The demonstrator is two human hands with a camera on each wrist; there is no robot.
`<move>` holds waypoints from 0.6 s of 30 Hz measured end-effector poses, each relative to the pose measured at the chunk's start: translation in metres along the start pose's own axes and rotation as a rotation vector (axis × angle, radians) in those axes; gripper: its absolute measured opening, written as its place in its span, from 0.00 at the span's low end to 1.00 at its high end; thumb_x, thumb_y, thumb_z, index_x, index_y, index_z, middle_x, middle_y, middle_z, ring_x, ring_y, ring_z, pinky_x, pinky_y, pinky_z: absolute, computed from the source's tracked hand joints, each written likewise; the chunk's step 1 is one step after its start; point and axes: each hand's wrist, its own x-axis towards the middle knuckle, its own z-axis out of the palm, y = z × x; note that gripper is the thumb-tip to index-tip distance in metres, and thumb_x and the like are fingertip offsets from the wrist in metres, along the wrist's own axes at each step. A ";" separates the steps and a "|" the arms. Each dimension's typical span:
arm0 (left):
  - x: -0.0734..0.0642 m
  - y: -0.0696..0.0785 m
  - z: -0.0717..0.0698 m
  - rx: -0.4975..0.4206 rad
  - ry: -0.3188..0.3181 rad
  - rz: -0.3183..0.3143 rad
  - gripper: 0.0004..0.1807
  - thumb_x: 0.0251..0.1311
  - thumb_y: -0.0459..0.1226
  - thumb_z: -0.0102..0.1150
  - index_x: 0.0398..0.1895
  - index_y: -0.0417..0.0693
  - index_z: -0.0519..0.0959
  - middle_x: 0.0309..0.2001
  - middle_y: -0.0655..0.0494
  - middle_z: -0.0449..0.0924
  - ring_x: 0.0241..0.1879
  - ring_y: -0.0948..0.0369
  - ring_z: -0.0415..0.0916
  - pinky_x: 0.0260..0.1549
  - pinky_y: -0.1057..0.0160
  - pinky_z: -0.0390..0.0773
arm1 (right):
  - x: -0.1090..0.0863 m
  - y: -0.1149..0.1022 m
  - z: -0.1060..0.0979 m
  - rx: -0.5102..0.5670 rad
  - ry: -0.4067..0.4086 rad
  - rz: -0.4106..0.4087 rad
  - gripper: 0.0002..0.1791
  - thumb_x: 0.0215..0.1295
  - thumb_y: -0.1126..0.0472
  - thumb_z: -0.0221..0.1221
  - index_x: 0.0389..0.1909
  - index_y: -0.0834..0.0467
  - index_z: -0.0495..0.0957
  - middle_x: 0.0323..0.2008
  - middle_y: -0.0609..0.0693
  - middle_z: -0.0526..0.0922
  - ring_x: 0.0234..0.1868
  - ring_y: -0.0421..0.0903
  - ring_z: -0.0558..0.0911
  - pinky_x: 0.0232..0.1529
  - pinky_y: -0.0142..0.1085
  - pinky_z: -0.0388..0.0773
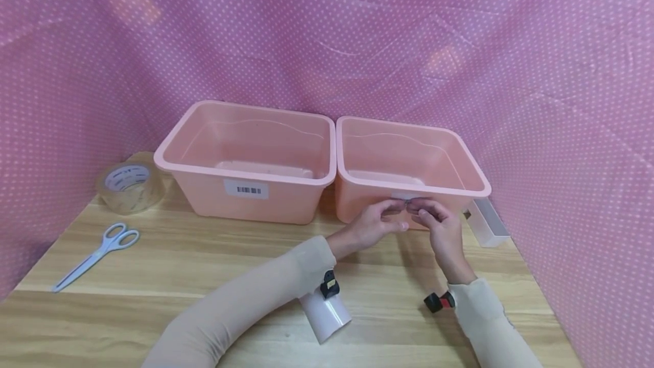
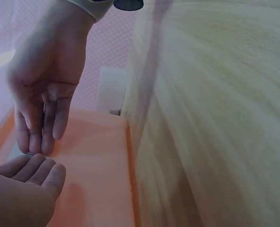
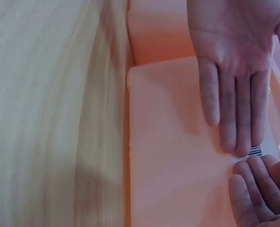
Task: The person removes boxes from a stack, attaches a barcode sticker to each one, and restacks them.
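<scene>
Both hands are at the front wall of the right pink bin (image 1: 352,200), over a white barcode label (image 3: 256,151) stuck just under its rim. My left hand (image 1: 369,226) reaches in from the left, its fairly straight fingers laid on the label. From the right, my right hand (image 1: 443,231) meets it, fingertips close to the left ones, fingers extended. The hands cover most of the label; a strip of barcode shows between the fingertips in the right wrist view. Neither hand grips anything.
A second pink bin (image 1: 255,203) with a barcode label (image 1: 246,189) stands at left. Further left are a clear tape roll (image 1: 130,189) and scissors (image 1: 104,247). A white box (image 1: 486,223) sits beside the right bin. A glossy pale curved piece (image 1: 325,316) lies below my left sleeve.
</scene>
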 end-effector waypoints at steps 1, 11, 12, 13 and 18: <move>0.000 0.000 0.000 -0.001 0.002 -0.002 0.35 0.65 0.46 0.64 0.73 0.46 0.68 0.73 0.52 0.71 0.72 0.53 0.69 0.71 0.57 0.73 | 0.000 0.000 0.000 -0.002 -0.002 -0.001 0.14 0.73 0.72 0.51 0.53 0.75 0.78 0.38 0.38 0.89 0.45 0.33 0.87 0.48 0.28 0.86; 0.003 -0.001 0.003 -0.047 0.000 0.062 0.33 0.66 0.43 0.63 0.72 0.45 0.67 0.72 0.50 0.71 0.72 0.53 0.69 0.69 0.61 0.75 | 0.001 -0.002 -0.001 0.005 0.002 -0.039 0.14 0.72 0.72 0.51 0.53 0.75 0.77 0.39 0.38 0.89 0.45 0.34 0.87 0.48 0.28 0.87; 0.002 -0.001 0.002 -0.045 0.001 0.062 0.33 0.66 0.43 0.63 0.72 0.44 0.67 0.72 0.50 0.71 0.72 0.53 0.69 0.69 0.61 0.75 | 0.001 -0.002 -0.001 0.007 0.000 -0.040 0.14 0.72 0.72 0.51 0.53 0.75 0.77 0.38 0.39 0.89 0.44 0.34 0.88 0.48 0.28 0.87; 0.002 -0.001 0.002 -0.042 0.001 0.060 0.33 0.66 0.42 0.63 0.72 0.44 0.68 0.72 0.49 0.71 0.72 0.53 0.69 0.69 0.61 0.75 | 0.001 -0.003 -0.001 0.010 -0.002 -0.039 0.14 0.72 0.73 0.52 0.53 0.75 0.77 0.38 0.39 0.89 0.44 0.35 0.88 0.48 0.28 0.87; 0.000 -0.001 0.002 -0.023 0.003 0.043 0.32 0.66 0.43 0.63 0.72 0.43 0.68 0.72 0.49 0.71 0.72 0.53 0.69 0.69 0.61 0.74 | 0.000 -0.003 -0.001 0.026 -0.004 -0.033 0.14 0.71 0.73 0.52 0.52 0.76 0.77 0.38 0.40 0.89 0.44 0.35 0.88 0.47 0.28 0.87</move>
